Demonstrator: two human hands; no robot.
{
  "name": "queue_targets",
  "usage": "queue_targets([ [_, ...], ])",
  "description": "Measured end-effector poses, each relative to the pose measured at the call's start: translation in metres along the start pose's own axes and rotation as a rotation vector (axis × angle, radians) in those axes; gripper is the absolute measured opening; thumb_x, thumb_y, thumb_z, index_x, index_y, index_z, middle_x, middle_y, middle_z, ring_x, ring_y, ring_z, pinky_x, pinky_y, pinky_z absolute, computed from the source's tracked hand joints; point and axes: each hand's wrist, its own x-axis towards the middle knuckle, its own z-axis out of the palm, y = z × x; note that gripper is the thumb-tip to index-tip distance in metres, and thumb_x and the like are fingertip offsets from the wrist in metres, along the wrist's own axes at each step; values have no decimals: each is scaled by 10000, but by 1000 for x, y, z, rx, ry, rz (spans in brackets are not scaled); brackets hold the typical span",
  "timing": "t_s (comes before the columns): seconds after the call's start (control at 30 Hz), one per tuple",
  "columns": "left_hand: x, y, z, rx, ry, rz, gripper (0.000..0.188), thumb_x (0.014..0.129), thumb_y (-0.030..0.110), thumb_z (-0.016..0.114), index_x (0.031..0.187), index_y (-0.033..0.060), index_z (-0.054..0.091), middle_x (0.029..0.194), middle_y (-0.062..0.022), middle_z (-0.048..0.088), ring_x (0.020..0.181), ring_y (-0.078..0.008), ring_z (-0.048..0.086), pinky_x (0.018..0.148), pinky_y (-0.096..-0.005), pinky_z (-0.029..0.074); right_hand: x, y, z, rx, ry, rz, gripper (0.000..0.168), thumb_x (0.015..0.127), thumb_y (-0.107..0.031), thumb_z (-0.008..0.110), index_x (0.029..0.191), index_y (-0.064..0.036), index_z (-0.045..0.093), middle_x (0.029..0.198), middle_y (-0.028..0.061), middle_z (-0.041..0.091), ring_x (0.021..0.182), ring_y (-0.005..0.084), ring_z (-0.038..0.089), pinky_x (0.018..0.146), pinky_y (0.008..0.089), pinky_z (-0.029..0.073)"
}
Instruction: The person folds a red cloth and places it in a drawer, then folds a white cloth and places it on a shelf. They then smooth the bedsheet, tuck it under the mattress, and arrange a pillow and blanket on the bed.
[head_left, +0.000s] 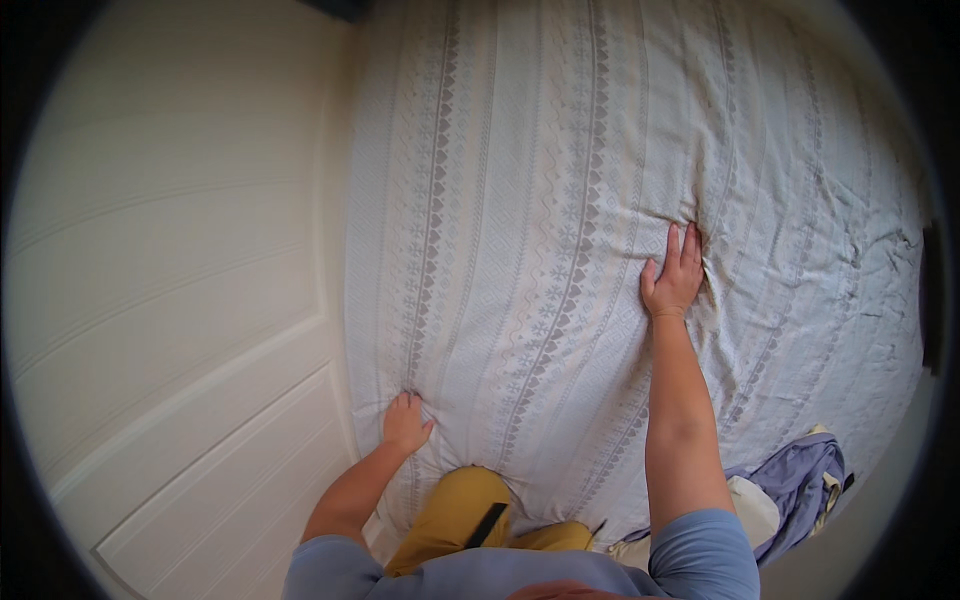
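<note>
A pale bed sheet (510, 225) with grey stripes of hearts and snowflakes spreads over the bed before me. My right hand (675, 277) presses flat on it, right of the middle, with the fingers extended and the cloth creased around them. Near the sheet's left edge, my left hand (406, 424) rests on the fabric with its fingertips curled down. Whether those fingers pinch the cloth cannot be made out. My knee in yellow trousers (465, 502) is against the near part of the bed.
Along the left side stands a cream panelled surface (180, 225), close beside the bed. A bundle of purple and cream cloth (802, 480) lies at the near right corner. Wrinkles gather on the sheet's right side. A dark object (931, 300) shows at the far right edge.
</note>
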Motion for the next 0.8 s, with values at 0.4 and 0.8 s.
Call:
queue_targets([
  [0.4, 296, 31, -316, -282, 999, -31, 418, 827, 198, 596, 1184, 2, 501, 1134, -190, 562, 1058, -348, 530, 879, -400, 446, 5, -6, 0, 29, 31, -10, 603, 772, -219, 509, 1360, -121, 419, 1408, 164, 372, 1252, 360, 396, 977, 427, 345],
  [0.8, 346, 39, -342, -402, 795, -143, 457, 796, 317, 641, 1097, -20, 576, 1085, -192, 618, 1029, -349, 579, 851, -404, 468, 4, -5, -2, -17, -14, 7, 599, 778, -199, 495, 1361, -96, 407, 1403, 185, 366, 1253, 369, 391, 982, 434, 340],
])
